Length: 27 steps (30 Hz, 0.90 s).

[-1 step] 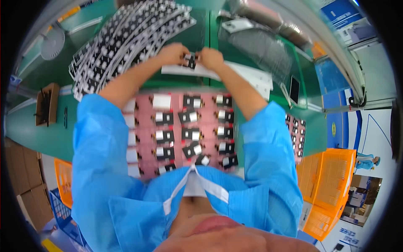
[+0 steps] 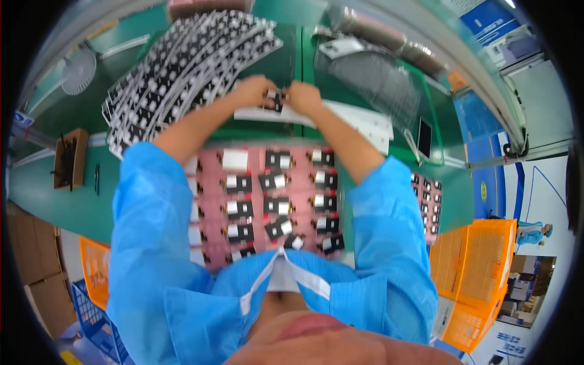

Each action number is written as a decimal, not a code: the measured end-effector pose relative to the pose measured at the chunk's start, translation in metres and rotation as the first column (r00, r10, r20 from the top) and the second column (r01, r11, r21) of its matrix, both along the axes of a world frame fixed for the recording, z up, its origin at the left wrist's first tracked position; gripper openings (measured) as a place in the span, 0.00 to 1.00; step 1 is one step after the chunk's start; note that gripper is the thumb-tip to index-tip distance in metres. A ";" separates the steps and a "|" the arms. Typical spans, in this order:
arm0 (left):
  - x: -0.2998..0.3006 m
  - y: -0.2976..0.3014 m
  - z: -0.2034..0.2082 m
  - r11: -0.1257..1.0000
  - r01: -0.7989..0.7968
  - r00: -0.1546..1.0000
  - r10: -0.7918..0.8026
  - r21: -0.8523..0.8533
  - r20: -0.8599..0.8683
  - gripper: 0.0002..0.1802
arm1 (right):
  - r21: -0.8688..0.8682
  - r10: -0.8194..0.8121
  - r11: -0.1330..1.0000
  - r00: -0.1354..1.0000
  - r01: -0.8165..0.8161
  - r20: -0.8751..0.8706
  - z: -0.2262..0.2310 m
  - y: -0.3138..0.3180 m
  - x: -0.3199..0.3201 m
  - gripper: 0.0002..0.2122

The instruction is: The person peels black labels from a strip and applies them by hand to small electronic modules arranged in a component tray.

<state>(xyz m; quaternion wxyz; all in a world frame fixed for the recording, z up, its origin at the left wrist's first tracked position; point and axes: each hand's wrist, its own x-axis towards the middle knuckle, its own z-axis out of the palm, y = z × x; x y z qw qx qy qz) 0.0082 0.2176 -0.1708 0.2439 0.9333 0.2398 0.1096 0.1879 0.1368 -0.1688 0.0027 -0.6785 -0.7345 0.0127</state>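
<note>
Both hands meet above the far middle of the green bench. My left hand (image 2: 253, 91) is closed, its fingertips pinching a small flat black piece with white patches (image 2: 277, 100). At the right edge of that piece my right hand (image 2: 303, 97) is closed too, thumb and fingertips pressed together on it. Fingers hide part of the piece. Under the hands lies a long white strip (image 2: 356, 124). Closer to me, a pink tray (image 2: 210, 167) carries rows of similar black and white pieces (image 2: 278, 160) with small golden tabs.
Black and white printed strips (image 2: 182, 67) are heaped at far left. Clear plastic sheets (image 2: 371, 76) lie at far right, near a dark phone-like slab (image 2: 425, 137). A cardboard box (image 2: 78, 159) of dark sticks stands left. Orange crates (image 2: 480, 255) stand right; another person (image 2: 532, 233) is beyond.
The view has shifted a little, so the bench and tray sit slightly lower in the picture. Both hands stay together at the small black and white piece, which appears slightly turned.
</note>
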 end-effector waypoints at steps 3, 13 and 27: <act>0.012 -0.006 -0.025 0.994 -0.106 0.994 0.106 0.038 0.013 0.28 | 0.013 0.025 1.000 0.999 -0.025 0.027 0.002 -0.010 -0.007 0.14; 0.015 -0.016 -0.002 0.984 -0.177 0.974 0.174 -0.005 -0.143 0.29 | 0.074 -0.025 0.996 0.981 0.040 -0.191 0.004 -0.015 -0.004 0.12; 0.024 -0.004 -0.007 0.984 -0.160 0.981 0.166 0.073 -0.098 0.29 | -0.027 -0.100 0.995 0.931 0.097 -0.352 -0.008 0.007 0.009 0.07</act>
